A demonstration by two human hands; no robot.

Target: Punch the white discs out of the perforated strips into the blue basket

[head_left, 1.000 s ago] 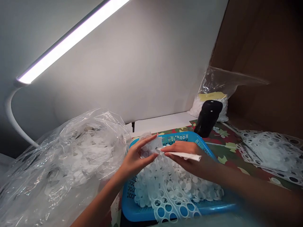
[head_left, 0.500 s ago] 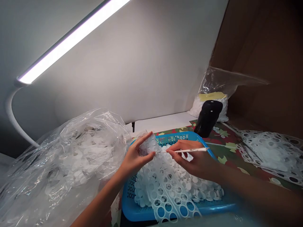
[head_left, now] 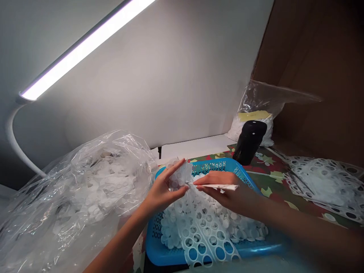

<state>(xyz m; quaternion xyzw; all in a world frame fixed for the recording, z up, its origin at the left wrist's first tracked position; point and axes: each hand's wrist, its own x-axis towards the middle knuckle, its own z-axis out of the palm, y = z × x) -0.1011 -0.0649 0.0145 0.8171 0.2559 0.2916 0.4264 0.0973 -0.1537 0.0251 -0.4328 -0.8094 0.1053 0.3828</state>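
Observation:
A blue perforated basket (head_left: 173, 256) holds a heap of small white discs (head_left: 241, 227). A white sheet punched with round holes (head_left: 199, 235) drapes over the heap and hangs past the basket's near rim. My left hand (head_left: 163, 189) pinches the sheet's upper end, fingers closed on it, above the basket's far left corner. My right hand (head_left: 227, 193) grips a thin white stick-like tool (head_left: 218, 186), its tip touching the sheet beside my left fingers.
A large clear plastic bag (head_left: 85, 189) of white punched sheets lies at left. Emptied holed sheets (head_left: 324, 182) are piled at right on a leaf-patterned cloth (head_left: 270, 178). A black cylinder (head_left: 249, 141) and another clear bag (head_left: 256, 110) stand behind the basket. A lamp bar (head_left: 85, 47) glows overhead.
The tool in my right hand swung out to the right and has come back flatter, its tip again at the sheet. My left hand shifted slightly on the sheet's top.

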